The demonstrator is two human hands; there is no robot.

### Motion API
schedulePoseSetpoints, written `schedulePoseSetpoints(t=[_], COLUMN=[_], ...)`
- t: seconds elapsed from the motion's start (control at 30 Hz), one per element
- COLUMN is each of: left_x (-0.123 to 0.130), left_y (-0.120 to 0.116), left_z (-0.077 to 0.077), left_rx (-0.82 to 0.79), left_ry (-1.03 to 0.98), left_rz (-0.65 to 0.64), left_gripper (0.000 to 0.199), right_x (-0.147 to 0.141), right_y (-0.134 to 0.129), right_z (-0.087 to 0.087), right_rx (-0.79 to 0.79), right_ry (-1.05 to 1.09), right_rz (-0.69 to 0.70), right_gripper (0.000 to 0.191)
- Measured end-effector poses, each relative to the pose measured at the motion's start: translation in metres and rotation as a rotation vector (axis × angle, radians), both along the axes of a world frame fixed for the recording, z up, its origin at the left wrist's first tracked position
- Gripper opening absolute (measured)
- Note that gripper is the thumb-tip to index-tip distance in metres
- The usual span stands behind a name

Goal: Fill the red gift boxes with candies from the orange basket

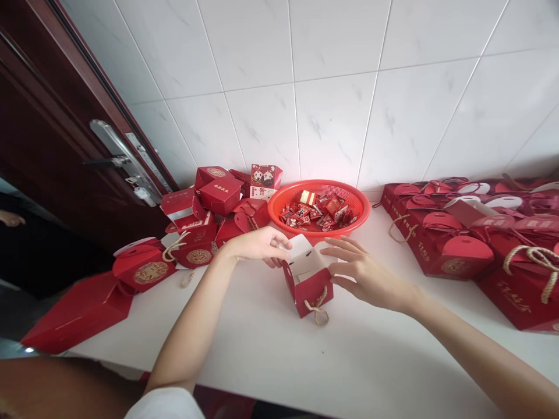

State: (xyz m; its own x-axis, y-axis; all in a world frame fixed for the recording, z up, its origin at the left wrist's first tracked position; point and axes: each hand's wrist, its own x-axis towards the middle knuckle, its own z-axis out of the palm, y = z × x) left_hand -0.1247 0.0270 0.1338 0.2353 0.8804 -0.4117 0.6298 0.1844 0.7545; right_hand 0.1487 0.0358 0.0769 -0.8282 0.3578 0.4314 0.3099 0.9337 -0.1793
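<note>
Gift box point(306, 291) near centre creases least under light, even touch: left hand point(261, 245) curled at its flap (whether pinching, I cannot tell), right hand point(371, 278) spread opposite.

Gold Chinese characters run down the side of the rope-tied red box point(515, 291) by the tabletop's point(279, 361) right edge and appear to read 百年好合, and similar gold characters stand on the red box point(460, 253) just beyond it. Round gold emblems with lettering too small to read mark the red box point(146, 270) at the left edge and the stacked box point(198, 253) beside it. Toward the far edge, small print on the closed box point(221, 195), the panda-printed box point(264, 177) and the candy packets point(334, 205) is illegible
</note>
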Motion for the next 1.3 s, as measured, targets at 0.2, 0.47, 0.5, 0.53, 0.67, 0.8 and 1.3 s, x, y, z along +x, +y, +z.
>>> schedulePoseSetpoints(t=[0.2,0.47,0.5,0.53,0.67,0.8,1.3], left_x=[-0.005,-0.006,-0.006,-0.006,-0.003,0.003,0.004], left_y=[-0.001,0.004,0.004,0.005,0.004,0.0,-0.004], left_z=[0.004,0.001,0.001,0.001,0.002,0.001,0.012], left_rx=[0.0,-0.094,-0.083,-0.07,-0.035,0.049,0.237], left_ry=[0.04,0.055,0.033,0.011,-0.026,0.057,0.122], left_rz=[-0.005,-0.018,-0.005,0.006,-0.012,-0.013,-0.013], left_gripper=[0.047,0.048,0.049,0.049,0.05,0.057,0.046], right_x=[0.006,0.004,0.003,0.004,0.004,0.005,0.022], right_y=[0.015,0.018,0.019,0.02,0.022,0.018,0.028], right_z=[-0.004,-0.007,-0.007,-0.007,-0.005,-0.001,0.03], right_rx=[-0.15,-0.217,-0.215,-0.211,-0.194,-0.252,-0.448], right_ry=[-0.022,0.007,0.01,0.011,0.008,0.033,0.209], right_rz=[-0.073,-0.075,-0.084,-0.092,-0.092,-0.077,-0.103], right_gripper=[0.016,0.015,0.015,0.015,0.012,0.022,0.041])
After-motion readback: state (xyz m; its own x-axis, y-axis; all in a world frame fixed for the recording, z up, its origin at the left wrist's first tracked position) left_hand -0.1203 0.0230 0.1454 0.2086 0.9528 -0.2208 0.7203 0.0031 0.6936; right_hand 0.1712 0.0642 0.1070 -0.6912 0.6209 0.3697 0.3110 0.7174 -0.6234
